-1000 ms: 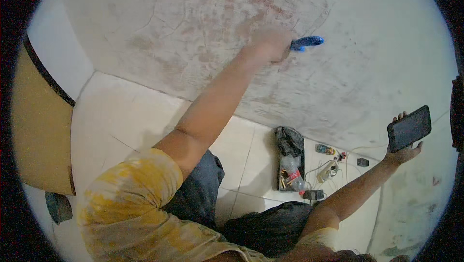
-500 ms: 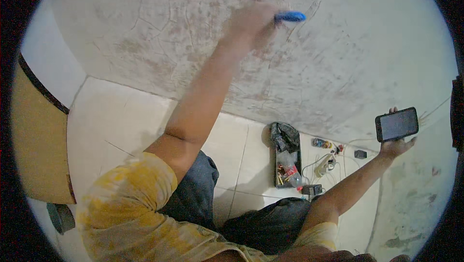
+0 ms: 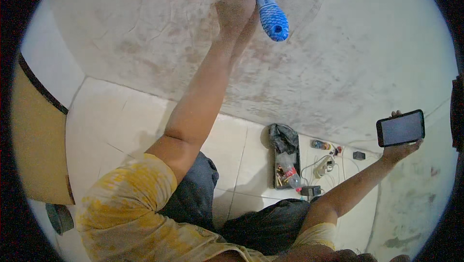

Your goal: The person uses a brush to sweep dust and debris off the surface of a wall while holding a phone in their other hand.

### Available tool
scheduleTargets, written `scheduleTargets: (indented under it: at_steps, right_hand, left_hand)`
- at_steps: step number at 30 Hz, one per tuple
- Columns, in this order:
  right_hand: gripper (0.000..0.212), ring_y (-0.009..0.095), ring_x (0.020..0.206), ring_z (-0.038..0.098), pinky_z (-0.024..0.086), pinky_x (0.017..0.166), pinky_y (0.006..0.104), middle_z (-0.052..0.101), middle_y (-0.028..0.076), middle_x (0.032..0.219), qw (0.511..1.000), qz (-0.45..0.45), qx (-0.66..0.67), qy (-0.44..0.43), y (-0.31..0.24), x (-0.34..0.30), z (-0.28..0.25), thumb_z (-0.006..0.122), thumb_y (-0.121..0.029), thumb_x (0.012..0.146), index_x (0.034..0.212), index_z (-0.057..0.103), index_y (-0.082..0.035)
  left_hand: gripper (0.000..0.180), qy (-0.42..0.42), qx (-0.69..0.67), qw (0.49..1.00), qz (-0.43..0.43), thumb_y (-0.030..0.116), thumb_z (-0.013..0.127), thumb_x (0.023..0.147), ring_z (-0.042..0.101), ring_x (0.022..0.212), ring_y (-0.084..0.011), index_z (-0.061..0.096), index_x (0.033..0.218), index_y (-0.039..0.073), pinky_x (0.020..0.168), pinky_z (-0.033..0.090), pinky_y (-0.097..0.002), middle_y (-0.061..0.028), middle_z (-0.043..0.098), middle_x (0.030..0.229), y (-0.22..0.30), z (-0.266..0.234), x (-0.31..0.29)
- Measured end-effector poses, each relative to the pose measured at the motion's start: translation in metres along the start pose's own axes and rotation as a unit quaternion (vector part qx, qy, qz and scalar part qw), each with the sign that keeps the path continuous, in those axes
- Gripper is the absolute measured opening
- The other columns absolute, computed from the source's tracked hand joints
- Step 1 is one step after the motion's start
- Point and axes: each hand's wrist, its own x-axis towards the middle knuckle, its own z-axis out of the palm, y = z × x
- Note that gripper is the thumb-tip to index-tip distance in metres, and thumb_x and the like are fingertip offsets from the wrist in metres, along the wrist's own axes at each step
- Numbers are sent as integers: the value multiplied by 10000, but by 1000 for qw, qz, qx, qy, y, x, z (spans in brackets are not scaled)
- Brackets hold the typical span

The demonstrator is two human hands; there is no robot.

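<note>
High on the stained, cracked wall (image 3: 179, 29), my left hand (image 3: 237, 8) grips a blue tool (image 3: 274, 20). Its handle has a scale-like pattern and a hole at the near end, and a narrower curved part bends away at the top. My fingers and the wall side hide its working end, so I cannot tell its exact kind. Off to the right, my right hand (image 3: 400, 151) holds a black phone (image 3: 402, 128) from behind and below. The phone's grey screen faces up toward me, and some fingertips show above its upper edge.
Between my knees and the wall lies a black tray (image 3: 276, 177) with a dark plastic bag (image 3: 284, 137) and a clear bottle (image 3: 292, 179). Beside it are cables, a power strip (image 3: 324, 167), and black adapters (image 3: 311, 191). A brown panel (image 3: 41, 141) stands at the left.
My left hand has moved up along the wall. The blue tool has swung from lying sideways to pointing its handle down toward me. The phone has shifted slightly right and down.
</note>
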Motion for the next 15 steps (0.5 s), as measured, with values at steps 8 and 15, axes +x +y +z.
scheduleTargets:
  at_steps: [8, 15]
  right_hand:
    - [800, 432, 1045, 524, 406, 921, 509, 511, 297, 1156, 1000, 1, -14, -16, 0, 2, 1, 377, -631, 789, 1317, 344, -30]
    - [753, 443, 1014, 536, 445, 858, 538, 517, 307, 1131, 997, -6, 31, -69, -10, 0, -15, 417, -599, 792, 1318, 352, -64]
  left_hand:
    - [255, -332, 71, 938, -69, 196, 581, 782, 608, 888, -272, 637, 1030, 210, 733, 492, -365, -90, 632, 924, -29, 43, -48]
    - [258, -640, 27, 765, -71, 174, 591, 758, 620, 812, -289, 632, 1012, 159, 700, 494, -388, -125, 636, 890, -27, 32, -88]
